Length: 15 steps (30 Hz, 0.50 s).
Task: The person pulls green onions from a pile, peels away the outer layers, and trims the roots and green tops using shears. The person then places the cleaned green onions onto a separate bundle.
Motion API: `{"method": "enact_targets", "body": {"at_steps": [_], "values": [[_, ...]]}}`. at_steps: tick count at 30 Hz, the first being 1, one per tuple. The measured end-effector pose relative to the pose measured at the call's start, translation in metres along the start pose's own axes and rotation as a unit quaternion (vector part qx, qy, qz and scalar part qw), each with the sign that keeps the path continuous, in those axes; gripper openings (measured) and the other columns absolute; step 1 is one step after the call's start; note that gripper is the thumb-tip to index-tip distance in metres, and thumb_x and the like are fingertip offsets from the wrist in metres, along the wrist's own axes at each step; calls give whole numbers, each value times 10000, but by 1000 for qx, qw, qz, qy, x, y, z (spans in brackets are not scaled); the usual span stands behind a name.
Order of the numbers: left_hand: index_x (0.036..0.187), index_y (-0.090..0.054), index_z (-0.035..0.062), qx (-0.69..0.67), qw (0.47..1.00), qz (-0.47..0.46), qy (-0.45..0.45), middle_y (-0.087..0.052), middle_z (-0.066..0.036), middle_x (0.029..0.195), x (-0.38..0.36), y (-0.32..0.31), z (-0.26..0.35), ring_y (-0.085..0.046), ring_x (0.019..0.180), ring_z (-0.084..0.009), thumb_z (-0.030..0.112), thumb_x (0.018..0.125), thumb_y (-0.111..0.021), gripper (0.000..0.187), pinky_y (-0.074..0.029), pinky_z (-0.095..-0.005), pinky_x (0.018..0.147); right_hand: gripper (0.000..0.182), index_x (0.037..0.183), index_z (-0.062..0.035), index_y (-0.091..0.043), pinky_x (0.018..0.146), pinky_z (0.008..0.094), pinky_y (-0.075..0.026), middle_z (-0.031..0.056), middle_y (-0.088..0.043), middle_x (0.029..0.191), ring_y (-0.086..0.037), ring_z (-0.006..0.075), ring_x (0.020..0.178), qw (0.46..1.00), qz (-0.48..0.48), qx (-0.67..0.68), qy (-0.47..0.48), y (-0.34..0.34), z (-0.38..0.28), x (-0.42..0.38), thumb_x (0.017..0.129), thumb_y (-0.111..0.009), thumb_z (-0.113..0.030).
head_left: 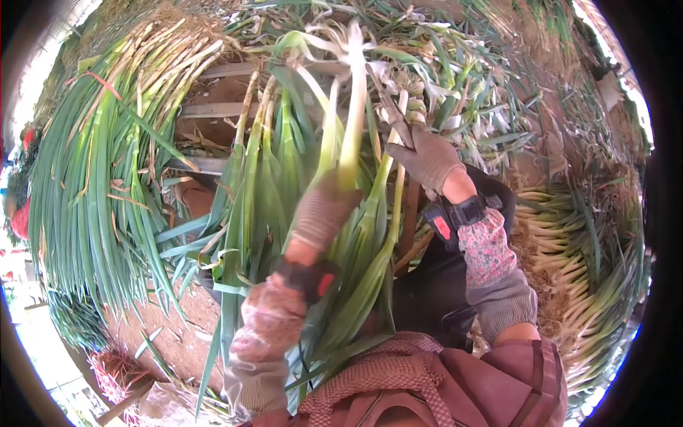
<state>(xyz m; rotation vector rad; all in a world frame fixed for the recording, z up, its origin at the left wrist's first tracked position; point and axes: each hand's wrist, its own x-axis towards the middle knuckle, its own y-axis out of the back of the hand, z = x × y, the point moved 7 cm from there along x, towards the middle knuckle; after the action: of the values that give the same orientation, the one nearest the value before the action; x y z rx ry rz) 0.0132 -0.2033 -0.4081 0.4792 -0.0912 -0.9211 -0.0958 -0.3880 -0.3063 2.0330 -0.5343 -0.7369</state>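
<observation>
My left hand [327, 210], in a striped work glove and somewhat blurred, is closed round the pale green stems of a green onion [353, 114], whose white root end points away from me. Beyond and to the right, my right hand [425, 158], also gloved, grips a thin dark tool [391, 107] beside the white stalk end. More long green onions [260, 149] lie side by side under and left of my left hand, their leaves reaching toward my lap.
A large pile of green onions [92, 185] lies at the left, partly over wooden slats [220, 110]. Stripped leaves [491, 107] cover the ground at the upper right. Another row of onions [569, 263] lies at the right. Red twine [117, 373] is at the lower left.
</observation>
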Motion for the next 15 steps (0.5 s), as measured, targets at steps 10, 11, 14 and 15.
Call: {"method": "enact_targets", "body": {"at_steps": [10,11,14,15], "values": [[1106,-515,27,269,958,-48,85,-698,-246,962,-7,-38,18,-690,877,-435,398,873,-671,465,-553,-497,801,590,1029,25,-688,885,471,-518,263,-699,1015,-682,418,967,993,-72,-89,-32,-15,14,35,869,-568,-531],[1109,-511,28,267,958,-57,86,-698,-239,974,-7,-39,18,-694,874,-425,404,876,-667,469,-556,-490,801,590,1028,23,-688,883,472,-519,263,-699,1009,-683,419,963,993,-62,-101,-27,-16,18,47,868,-569,-532],[1109,-509,29,274,954,-80,93,-701,-219,998,-7,-37,19,-707,867,-394,417,886,-659,472,-564,-473,795,601,1019,23,-687,869,482,-521,261,-700,986,-687,417,946,992,-68,-105,-28,-20,21,66,870,-567,-546],[1104,-515,25,286,950,-86,93,-703,-215,1001,-6,-38,21,-711,866,-384,416,888,-660,469,-567,-469,789,601,1031,23,-681,862,483,-522,260,-700,979,-688,415,934,991,-75,-108,-18,-18,17,66,874,-565,-545]]}}
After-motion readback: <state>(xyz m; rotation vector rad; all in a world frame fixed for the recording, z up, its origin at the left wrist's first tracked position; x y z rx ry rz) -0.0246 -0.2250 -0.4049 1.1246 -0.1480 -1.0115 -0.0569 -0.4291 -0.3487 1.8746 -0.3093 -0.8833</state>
